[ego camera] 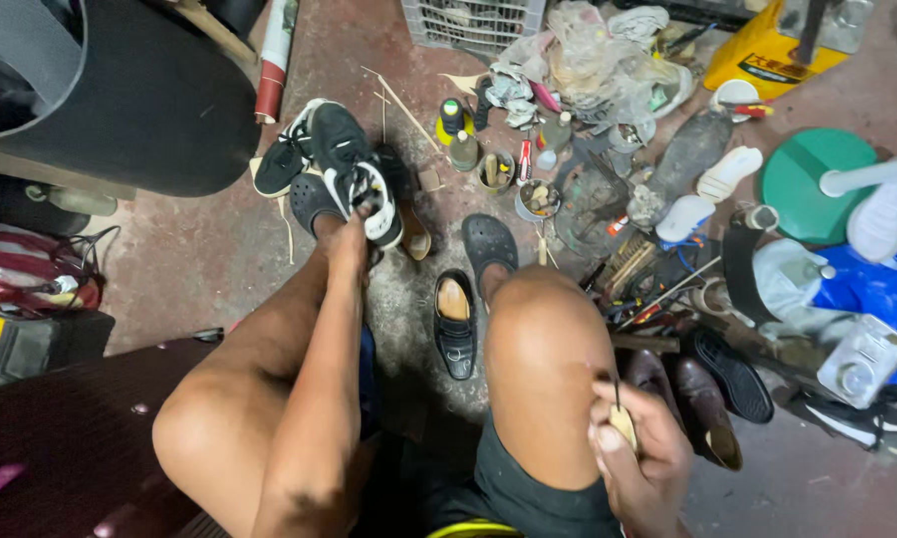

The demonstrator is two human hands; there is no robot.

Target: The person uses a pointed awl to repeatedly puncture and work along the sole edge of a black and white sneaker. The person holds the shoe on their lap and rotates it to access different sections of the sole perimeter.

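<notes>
The left hand (354,234) grips a black sneaker (354,169) far out on the floor, just picked; the right hand (640,453) pinches an awl (621,413), stitching not begun.

black sneaker (344,159) with white trim and laces, glossy black dress shoe (455,329) with a tan insole, green round lid (815,179), yellow jug (764,52), reddish-brown floor (199,249)

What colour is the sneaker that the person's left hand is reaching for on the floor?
Black with white trim, soles and laces; the sneaker shows clearly in the head view, by the left hand.
</notes>
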